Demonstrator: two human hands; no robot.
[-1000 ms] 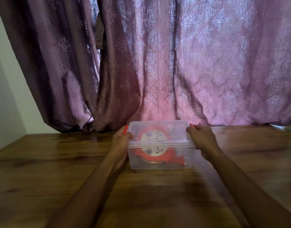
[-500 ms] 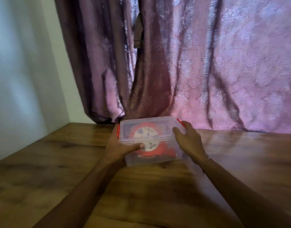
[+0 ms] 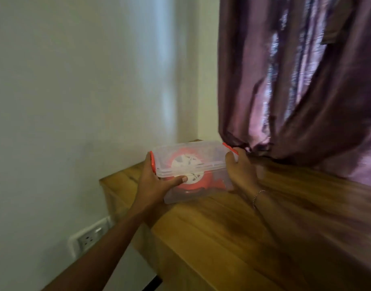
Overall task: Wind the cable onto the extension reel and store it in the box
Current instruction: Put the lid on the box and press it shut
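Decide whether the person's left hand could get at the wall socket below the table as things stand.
Probably not right away: the left hand is clamped on the clear box. The wall socket sits low beside the table, with nothing visibly blocking it.

Wooden table (image 3: 233,238), purple curtain (image 3: 306,80), wall socket (image 3: 89,240).

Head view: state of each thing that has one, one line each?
box: lid on, held at both ends near the table's corner
reel: inside the box, seen through the clear plastic
left hand: gripping the box's left end, thumb across the front
right hand: gripping the box's right end
curtain: drawn, hem reaching the table
wall socket: nothing plugged in
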